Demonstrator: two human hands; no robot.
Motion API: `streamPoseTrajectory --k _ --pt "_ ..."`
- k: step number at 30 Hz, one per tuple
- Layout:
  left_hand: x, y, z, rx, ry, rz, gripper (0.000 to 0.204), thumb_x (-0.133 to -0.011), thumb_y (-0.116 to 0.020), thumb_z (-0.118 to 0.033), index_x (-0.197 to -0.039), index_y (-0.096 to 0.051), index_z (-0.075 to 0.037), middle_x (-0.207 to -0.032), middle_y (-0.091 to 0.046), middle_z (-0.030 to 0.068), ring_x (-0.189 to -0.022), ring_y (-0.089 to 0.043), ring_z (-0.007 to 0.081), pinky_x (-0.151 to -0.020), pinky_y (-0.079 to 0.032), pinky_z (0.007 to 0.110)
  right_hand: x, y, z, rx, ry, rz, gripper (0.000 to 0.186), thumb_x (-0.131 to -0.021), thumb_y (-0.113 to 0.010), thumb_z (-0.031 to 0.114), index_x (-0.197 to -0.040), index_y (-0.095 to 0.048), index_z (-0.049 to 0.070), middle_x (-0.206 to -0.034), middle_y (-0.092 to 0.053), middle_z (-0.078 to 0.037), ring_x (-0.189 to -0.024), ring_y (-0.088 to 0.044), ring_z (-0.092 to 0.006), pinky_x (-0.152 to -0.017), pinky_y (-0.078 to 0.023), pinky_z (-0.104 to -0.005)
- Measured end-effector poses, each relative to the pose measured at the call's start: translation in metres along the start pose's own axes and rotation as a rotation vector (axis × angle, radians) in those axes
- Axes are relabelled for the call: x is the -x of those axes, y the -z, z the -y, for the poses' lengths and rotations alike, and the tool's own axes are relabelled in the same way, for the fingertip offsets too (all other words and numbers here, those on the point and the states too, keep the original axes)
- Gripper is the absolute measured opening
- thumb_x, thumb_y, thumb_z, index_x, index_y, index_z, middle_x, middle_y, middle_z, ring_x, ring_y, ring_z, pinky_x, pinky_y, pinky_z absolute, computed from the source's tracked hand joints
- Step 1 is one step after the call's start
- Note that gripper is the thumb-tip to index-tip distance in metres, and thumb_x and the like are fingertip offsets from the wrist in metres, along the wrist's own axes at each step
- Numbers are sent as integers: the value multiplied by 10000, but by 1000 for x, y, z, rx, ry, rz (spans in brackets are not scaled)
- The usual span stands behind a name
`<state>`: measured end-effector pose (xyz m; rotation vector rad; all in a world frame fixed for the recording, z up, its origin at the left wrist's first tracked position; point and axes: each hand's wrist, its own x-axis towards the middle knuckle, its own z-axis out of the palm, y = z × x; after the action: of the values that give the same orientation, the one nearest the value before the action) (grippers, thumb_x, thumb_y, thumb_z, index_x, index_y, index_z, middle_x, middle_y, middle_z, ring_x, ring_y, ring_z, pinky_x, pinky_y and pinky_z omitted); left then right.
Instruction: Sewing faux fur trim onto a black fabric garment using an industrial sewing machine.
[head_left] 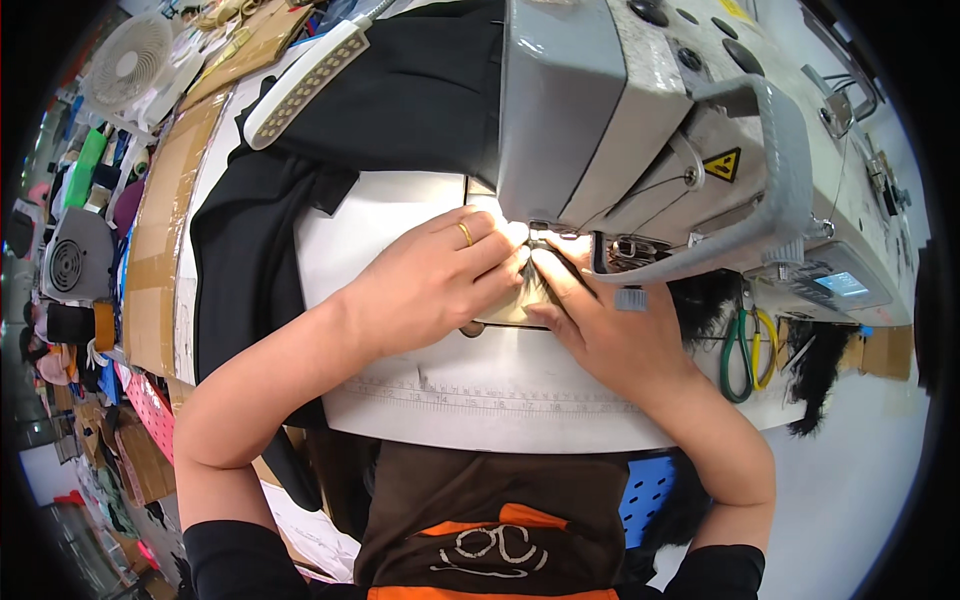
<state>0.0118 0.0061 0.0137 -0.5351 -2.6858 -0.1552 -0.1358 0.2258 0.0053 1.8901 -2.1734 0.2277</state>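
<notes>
My left hand (445,275), wearing a ring, has its fingers curled and pinched on a small piece of dark, fuzzy-looking material (530,285) at the sewing machine's presser foot (540,232). My right hand (610,325) lies beside it with fingers stretched forward onto the material, their tips partly hidden under the machine's head (560,110). The machine's pale bed surrounds both hands. Black fabric (380,90) drapes over the back and left of the white worktable (470,410), which has a printed scale along its front.
Green and yellow scissors (738,350) and black fur (815,385) lie at the right. An LED lamp (300,80) reaches over the back left. Cardboard (157,250), a white fan (127,63), a grey appliance (70,255) and cluttered materials stand at the left.
</notes>
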Motion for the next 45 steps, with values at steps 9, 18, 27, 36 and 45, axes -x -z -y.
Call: streamPoseTrajectory --k 9,18,27,36,45 --pt "1 -3 -1 -17 10 -13 204 -789 -706 -116 -978 -656 -57 -1042 -618 70 -1032 -623 253 -1008 -548 372 1 -2 -1 36 8 53 473 -1071 -640 483 -1426 -713 178 -1319 -726 15 -1231 -658 -191 -1057 -488 -422" --pt "1 -4 4 21 14 -27 245 -791 -711 -120 -1025 -703 -49 -1047 -620 60 -1058 -609 251 -1018 -543 371 -2 -2 0 -11 -28 29 457 -1047 -681 413 -1420 -716 151 -1307 -721 -23 -1223 -657 -239 -1052 -498 -450" --pt "-4 -7 6 0 18 0 273 -758 -731 -126 -1017 -684 -54 -1053 -596 71 -1072 -606 264 -1025 -546 378 0 -3 0 58 -19 -52 419 -1043 -692 399 -1391 -741 171 -1282 -734 -9 -1220 -653 -225 -1042 -495 -453" --pt "5 -13 11 50 56 6 219 -817 -687 -115 -1032 -714 -88 -1032 -595 43 -1078 -605 247 -990 -553 343 0 -7 2 66 -31 -92 401 -1042 -700 386 -1392 -738 194 -1277 -737 23 -1192 -654 -224 -1047 -479 -465" --pt "6 -14 11 41 67 -13 301 -805 -683 -106 -1102 -714 -68 -1020 -600 39 -1049 -606 238 -955 -556 327 -1 -6 2 -9 -42 -67 402 -1033 -705 333 -1408 -722 190 -1284 -739 3 -1183 -669 -228 -1077 -460 -476"
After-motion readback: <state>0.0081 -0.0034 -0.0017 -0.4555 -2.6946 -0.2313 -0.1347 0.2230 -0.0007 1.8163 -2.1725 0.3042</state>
